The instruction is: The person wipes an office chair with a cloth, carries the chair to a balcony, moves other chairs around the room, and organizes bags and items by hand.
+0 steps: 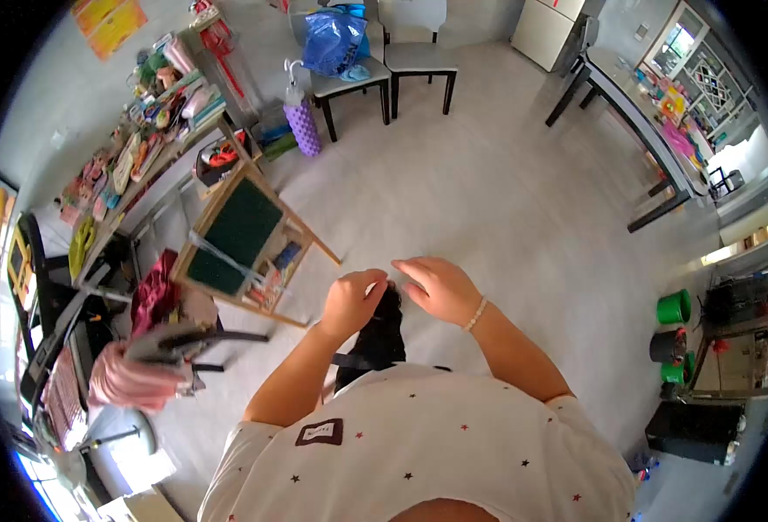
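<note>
In the head view, my left hand (355,303) is held out in front of my body. Its fingers are curled, with thumb and fingertips close together; whatever they hold, if anything, is hidden. My right hand (440,289) faces it a short gap away, open, with fingers stretched to the left and thumb apart. A beaded bracelet (476,314) circles my right wrist. Below and between the hands is a black, hair-like shape (384,329), partly covered by my left hand. I cannot tell what it is, or whether my left fingertips touch it.
A small easel with a green board (238,228) stands close on the left, before a cluttered shelf (212,120). Chairs (420,57), one bearing a blue bag (335,42), line the back wall. A long table (640,113) is at right, with green buckets (674,306) below.
</note>
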A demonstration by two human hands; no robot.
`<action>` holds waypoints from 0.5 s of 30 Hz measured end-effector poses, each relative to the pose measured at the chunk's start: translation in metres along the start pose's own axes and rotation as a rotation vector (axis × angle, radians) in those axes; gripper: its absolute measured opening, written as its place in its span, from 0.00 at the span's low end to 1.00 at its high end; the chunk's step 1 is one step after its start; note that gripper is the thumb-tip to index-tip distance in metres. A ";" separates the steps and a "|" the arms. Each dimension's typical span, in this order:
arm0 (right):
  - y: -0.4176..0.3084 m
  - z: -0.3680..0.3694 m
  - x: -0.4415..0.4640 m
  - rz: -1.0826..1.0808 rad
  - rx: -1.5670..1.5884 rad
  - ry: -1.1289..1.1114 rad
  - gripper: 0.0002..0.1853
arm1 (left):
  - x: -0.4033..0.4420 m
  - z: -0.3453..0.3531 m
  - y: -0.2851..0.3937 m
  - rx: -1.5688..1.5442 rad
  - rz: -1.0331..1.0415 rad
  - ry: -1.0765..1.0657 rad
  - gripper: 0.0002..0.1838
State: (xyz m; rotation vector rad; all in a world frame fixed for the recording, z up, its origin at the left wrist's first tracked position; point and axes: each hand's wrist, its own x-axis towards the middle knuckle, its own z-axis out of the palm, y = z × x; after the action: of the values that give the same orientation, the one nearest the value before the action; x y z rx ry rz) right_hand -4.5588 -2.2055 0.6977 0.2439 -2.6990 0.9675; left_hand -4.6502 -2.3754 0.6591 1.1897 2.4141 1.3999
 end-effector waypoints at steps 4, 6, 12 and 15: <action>0.117 -0.030 0.101 0.138 -0.022 0.001 0.19 | 0.175 0.025 -0.054 0.038 -0.013 -0.047 0.08; 0.161 -0.068 0.144 0.218 0.019 -0.007 0.19 | 0.265 0.037 -0.057 0.060 0.046 -0.087 0.09; 0.321 -0.155 0.251 0.356 0.061 0.115 0.20 | 0.498 0.091 -0.056 -0.002 0.069 -0.222 0.10; 0.425 -0.184 0.284 0.409 0.100 0.134 0.18 | 0.598 0.151 -0.087 0.003 0.087 -0.285 0.10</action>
State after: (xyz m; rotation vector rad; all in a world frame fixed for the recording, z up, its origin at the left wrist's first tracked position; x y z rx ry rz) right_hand -4.8977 -1.7819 0.6661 -0.3581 -2.6292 1.1803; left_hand -5.0436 -1.8923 0.6706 1.4023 2.1947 1.1560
